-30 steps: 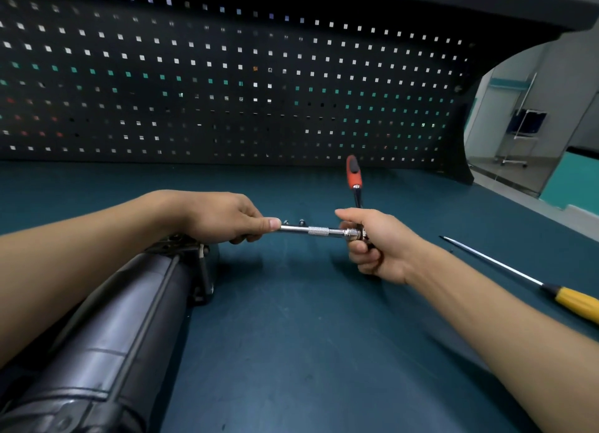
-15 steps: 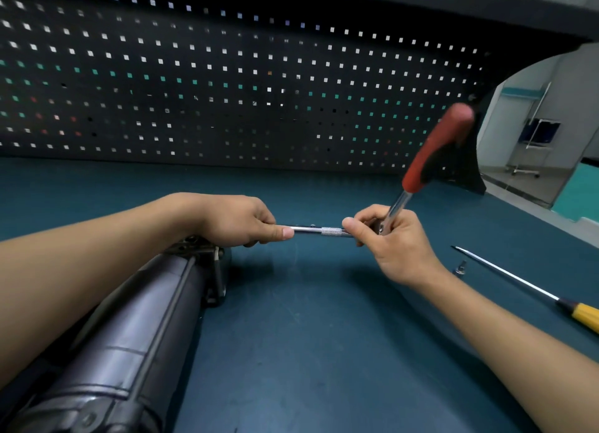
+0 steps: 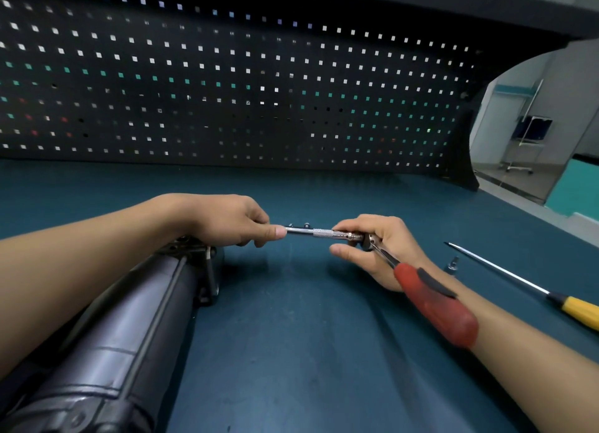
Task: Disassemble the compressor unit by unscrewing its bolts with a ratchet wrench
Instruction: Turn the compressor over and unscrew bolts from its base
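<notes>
The dark cylindrical compressor unit [image 3: 129, 329] lies along the left of the green bench, its far end under my left forearm. My left hand [image 3: 230, 220] grips the near end of a silver extension bar [image 3: 319, 233] that runs level to the right. My right hand [image 3: 379, 243] pinches the ratchet head at the bar's other end with thumb and fingers. The ratchet wrench's red handle [image 3: 434, 306] points down toward me along my right forearm. The socket end and the bolt are hidden by my left hand.
A yellow-handled screwdriver [image 3: 525, 286] lies on the bench [image 3: 291, 351] at the right, with a small loose metal bit [image 3: 453, 264] beside its shaft. Two small bolts [image 3: 299, 225] sit just behind the bar. A black pegboard [image 3: 227, 92] closes the back.
The red ratchet handle has swung from pointing up and away, over to the right, and now down toward me. My left hand has kept its hold on the bar.
</notes>
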A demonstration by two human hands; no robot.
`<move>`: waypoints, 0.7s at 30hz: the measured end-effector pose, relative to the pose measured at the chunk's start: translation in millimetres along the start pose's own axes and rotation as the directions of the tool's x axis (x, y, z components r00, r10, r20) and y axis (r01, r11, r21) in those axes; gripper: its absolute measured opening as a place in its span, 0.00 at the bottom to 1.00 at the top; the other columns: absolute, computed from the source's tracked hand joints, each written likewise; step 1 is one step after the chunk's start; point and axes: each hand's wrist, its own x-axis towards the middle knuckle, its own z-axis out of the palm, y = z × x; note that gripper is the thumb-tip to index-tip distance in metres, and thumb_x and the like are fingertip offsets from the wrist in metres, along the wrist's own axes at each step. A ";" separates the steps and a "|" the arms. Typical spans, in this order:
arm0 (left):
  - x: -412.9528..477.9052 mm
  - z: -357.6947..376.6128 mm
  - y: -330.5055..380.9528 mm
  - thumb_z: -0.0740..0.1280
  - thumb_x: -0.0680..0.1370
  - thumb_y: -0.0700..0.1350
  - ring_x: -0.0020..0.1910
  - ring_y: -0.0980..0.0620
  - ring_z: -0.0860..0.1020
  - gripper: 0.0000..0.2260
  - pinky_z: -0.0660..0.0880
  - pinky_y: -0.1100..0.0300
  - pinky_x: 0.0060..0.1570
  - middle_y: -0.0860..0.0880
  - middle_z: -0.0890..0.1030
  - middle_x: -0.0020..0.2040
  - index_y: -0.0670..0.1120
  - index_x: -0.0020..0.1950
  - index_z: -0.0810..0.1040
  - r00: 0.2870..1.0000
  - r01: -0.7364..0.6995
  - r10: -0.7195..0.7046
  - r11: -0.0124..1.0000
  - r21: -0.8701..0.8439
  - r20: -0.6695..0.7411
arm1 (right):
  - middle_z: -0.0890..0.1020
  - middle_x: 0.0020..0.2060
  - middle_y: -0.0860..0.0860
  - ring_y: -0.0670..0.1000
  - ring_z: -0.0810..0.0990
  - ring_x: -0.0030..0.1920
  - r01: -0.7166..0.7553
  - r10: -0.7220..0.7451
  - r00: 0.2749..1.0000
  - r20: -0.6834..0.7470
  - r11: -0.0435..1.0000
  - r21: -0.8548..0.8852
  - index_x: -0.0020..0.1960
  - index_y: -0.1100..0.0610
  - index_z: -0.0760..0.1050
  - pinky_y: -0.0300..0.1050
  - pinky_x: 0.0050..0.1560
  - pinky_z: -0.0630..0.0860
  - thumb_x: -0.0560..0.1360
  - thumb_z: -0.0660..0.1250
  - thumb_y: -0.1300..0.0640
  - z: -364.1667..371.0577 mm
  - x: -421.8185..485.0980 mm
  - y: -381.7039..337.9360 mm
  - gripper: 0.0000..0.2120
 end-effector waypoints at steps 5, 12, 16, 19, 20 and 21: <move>0.1 -2.2 0.6 0.59 0.79 0.63 0.25 0.56 0.64 0.21 0.63 0.69 0.25 0.57 0.70 0.26 0.48 0.37 0.73 0.997 -0.066 0.067 0.997 -0.041 0.037 | 0.81 0.33 0.44 0.43 0.75 0.34 -0.084 0.076 0.993 0.094 0.992 0.092 0.43 0.45 0.84 0.35 0.38 0.71 0.71 0.78 0.52 -1.8 2.1 1.6 0.04; 0.2 -4.0 -1.4 0.61 0.78 0.64 0.26 0.58 0.65 0.20 0.64 0.69 0.27 0.58 0.71 0.26 0.52 0.34 0.74 0.994 -0.093 0.096 0.994 -0.053 0.047 | 0.78 0.25 0.53 0.47 0.67 0.22 -0.428 0.434 0.898 0.077 0.817 0.386 0.38 0.56 0.85 0.35 0.23 0.63 0.52 0.71 0.20 -0.2 13.5 -8.4 0.39; 0.0 -4.2 -1.2 0.60 0.71 0.69 0.27 0.56 0.65 0.20 0.65 0.67 0.28 0.58 0.71 0.27 0.54 0.35 0.75 0.993 -0.088 0.092 0.994 -0.065 0.068 | 0.77 0.24 0.54 0.48 0.67 0.21 -0.607 0.591 0.787 0.180 0.688 0.397 0.34 0.53 0.85 0.37 0.21 0.63 0.51 0.66 0.16 -1.2 16.4 -13.4 0.40; -1.0 -4.6 -1.5 0.60 0.71 0.70 0.28 0.55 0.65 0.21 0.65 0.66 0.28 0.58 0.71 0.28 0.52 0.36 0.75 0.993 -0.094 0.099 0.993 -0.078 0.071 | 0.73 0.22 0.53 0.48 0.65 0.20 -0.673 0.644 0.727 0.240 0.597 0.436 0.34 0.54 0.82 0.37 0.20 0.60 0.57 0.66 0.19 -1.5 17.2 -14.4 0.37; -1.4 -4.9 -1.7 0.60 0.71 0.70 0.28 0.55 0.65 0.21 0.65 0.66 0.28 0.58 0.71 0.28 0.53 0.36 0.75 0.992 -0.095 0.101 0.992 -0.083 0.071 | 0.71 0.22 0.53 0.49 0.63 0.20 -0.687 0.653 0.711 0.261 0.567 0.454 0.36 0.55 0.80 0.37 0.21 0.58 0.59 0.66 0.21 -1.7 17.7 -13.9 0.36; -1.6 -4.8 -1.9 0.60 0.70 0.70 0.28 0.56 0.65 0.21 0.65 0.67 0.28 0.58 0.71 0.28 0.53 0.36 0.75 0.992 -0.096 0.102 0.992 -0.086 0.071 | 0.69 0.21 0.53 0.49 0.62 0.20 -0.700 0.659 0.696 0.286 0.534 0.474 0.38 0.56 0.78 0.37 0.22 0.57 0.62 0.66 0.23 -2.1 17.7 -13.1 0.34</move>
